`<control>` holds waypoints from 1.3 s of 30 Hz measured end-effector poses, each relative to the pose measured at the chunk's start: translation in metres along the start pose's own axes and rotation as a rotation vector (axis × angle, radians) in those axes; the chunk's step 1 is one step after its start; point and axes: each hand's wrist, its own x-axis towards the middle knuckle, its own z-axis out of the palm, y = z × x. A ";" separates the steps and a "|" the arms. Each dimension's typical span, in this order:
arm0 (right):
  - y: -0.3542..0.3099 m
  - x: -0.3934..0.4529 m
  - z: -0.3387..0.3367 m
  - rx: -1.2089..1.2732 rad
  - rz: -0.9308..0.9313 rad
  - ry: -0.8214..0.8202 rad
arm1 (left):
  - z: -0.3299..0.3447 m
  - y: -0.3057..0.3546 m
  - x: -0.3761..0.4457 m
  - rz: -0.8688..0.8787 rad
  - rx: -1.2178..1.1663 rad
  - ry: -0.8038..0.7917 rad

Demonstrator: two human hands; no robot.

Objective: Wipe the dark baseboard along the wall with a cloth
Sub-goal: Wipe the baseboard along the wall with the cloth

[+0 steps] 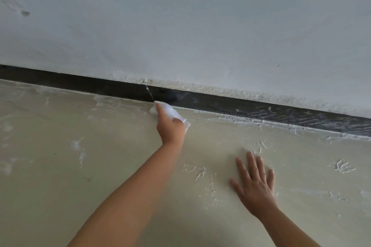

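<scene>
A dark baseboard (200, 99) runs across the view from upper left down to the right, between the white wall and the cream floor. Its right stretch is streaked with white dust; the left stretch looks darker and cleaner. My left hand (170, 126) grips a white cloth (170, 109) and presses it at the baseboard's lower edge, where it meets the floor. My right hand (256, 182) lies flat on the floor with its fingers spread, well below and to the right of the cloth, holding nothing.
The white wall (200, 26) fills the upper half, with flaking plaster (200, 86) along the top of the baseboard. The cream floor (80, 166) carries white plaster smears and a line of crumbs (251, 122) under the baseboard's right part.
</scene>
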 end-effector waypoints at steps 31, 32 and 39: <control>0.051 -0.034 0.018 0.182 0.132 0.213 | 0.065 -0.015 -0.054 0.271 0.117 -0.176; 0.055 -0.035 0.021 0.182 0.145 0.220 | 0.061 -0.016 -0.048 0.269 0.121 -0.143; 0.053 -0.035 0.028 0.154 0.180 0.191 | 0.068 0.000 -0.032 0.182 0.070 -0.066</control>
